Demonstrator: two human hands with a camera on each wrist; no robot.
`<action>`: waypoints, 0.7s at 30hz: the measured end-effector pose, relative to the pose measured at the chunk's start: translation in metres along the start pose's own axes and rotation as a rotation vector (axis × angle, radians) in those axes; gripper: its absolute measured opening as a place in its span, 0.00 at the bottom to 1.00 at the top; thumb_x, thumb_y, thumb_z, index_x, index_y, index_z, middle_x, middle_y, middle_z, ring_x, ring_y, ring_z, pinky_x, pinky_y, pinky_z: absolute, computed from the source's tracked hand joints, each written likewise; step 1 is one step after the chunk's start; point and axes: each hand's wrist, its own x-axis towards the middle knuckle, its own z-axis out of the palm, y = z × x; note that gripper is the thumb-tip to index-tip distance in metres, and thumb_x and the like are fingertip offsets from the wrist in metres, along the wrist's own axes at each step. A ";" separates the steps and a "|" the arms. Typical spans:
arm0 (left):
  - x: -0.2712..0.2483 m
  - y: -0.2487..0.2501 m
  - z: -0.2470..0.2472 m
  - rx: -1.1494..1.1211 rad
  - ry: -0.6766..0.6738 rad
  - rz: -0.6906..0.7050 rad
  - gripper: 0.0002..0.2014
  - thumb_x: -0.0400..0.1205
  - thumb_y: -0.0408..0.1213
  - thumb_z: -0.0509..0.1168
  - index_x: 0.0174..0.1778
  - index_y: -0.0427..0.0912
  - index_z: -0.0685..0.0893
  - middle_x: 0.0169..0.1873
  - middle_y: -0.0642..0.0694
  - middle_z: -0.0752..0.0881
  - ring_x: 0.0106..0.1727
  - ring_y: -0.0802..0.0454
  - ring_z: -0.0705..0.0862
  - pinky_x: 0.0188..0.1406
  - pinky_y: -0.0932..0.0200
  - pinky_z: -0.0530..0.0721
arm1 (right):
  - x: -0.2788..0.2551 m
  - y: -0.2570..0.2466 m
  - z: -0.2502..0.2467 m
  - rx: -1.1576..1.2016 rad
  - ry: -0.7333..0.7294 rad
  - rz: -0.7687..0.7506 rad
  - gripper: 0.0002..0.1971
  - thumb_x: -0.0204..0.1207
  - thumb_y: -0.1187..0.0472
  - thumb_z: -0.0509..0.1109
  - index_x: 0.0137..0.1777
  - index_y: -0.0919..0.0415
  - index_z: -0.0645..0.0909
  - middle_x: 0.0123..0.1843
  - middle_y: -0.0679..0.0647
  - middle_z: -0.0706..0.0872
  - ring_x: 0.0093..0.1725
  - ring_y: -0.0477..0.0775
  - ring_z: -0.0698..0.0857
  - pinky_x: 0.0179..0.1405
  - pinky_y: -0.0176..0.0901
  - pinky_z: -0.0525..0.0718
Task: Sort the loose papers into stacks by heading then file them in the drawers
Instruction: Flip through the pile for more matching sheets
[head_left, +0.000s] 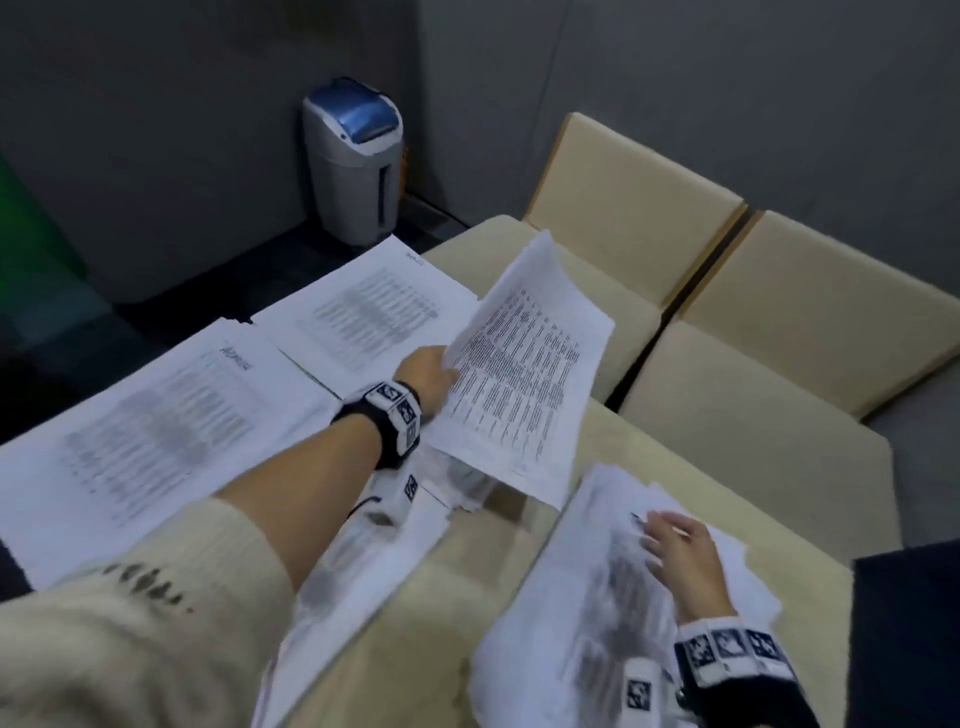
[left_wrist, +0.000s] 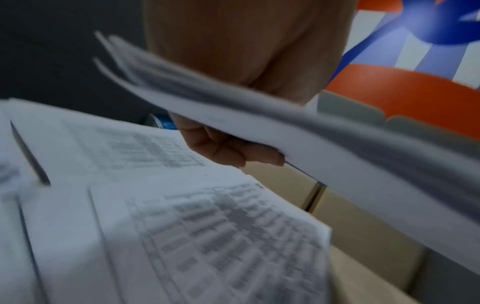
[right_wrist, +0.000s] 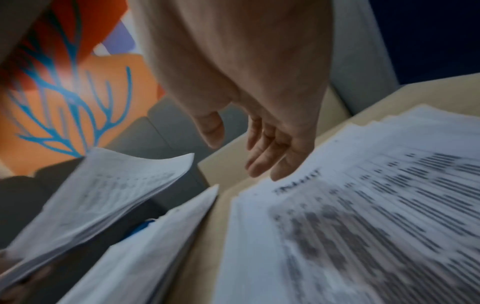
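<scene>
My left hand (head_left: 428, 371) grips a few printed sheets (head_left: 524, 379) lifted above the cream table (head_left: 452, 587); in the left wrist view its curled fingers (left_wrist: 233, 150) clasp the sheets' edge (left_wrist: 324, 139). Two sorted stacks lie at the left: a near stack (head_left: 135, 441) and a far stack (head_left: 363, 317). My right hand (head_left: 675, 545) rests with straight fingers over a loose pile of papers (head_left: 587, 597) at the lower right; the right wrist view shows the fingers (right_wrist: 267, 156) extended just above that pile (right_wrist: 363, 216). No drawers are in view.
A grey bin with a blue lid (head_left: 356, 156) stands on the dark floor beyond the table. Two cream chairs (head_left: 753, 332) are pushed up to the table's far right side. More sheets (head_left: 363, 561) lie under my left forearm.
</scene>
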 end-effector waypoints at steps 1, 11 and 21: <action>0.015 -0.005 -0.011 0.057 -0.004 -0.017 0.09 0.86 0.38 0.65 0.55 0.36 0.83 0.40 0.39 0.85 0.38 0.42 0.83 0.38 0.50 0.84 | 0.007 0.014 -0.002 -0.057 0.028 0.046 0.15 0.82 0.60 0.71 0.64 0.65 0.76 0.57 0.64 0.85 0.50 0.61 0.85 0.45 0.48 0.81; 0.080 -0.028 0.002 0.627 0.098 -0.118 0.25 0.82 0.42 0.67 0.72 0.35 0.71 0.67 0.35 0.77 0.66 0.38 0.78 0.65 0.43 0.78 | 0.005 0.073 -0.047 -0.439 0.421 0.309 0.16 0.72 0.52 0.78 0.54 0.62 0.88 0.56 0.63 0.90 0.53 0.66 0.86 0.66 0.56 0.82; -0.028 0.009 0.129 0.498 -0.342 0.224 0.13 0.85 0.42 0.61 0.53 0.37 0.87 0.48 0.40 0.88 0.50 0.39 0.87 0.51 0.49 0.87 | -0.021 0.089 -0.069 -0.463 0.419 0.299 0.29 0.68 0.35 0.77 0.24 0.58 0.73 0.23 0.57 0.75 0.26 0.58 0.78 0.30 0.44 0.69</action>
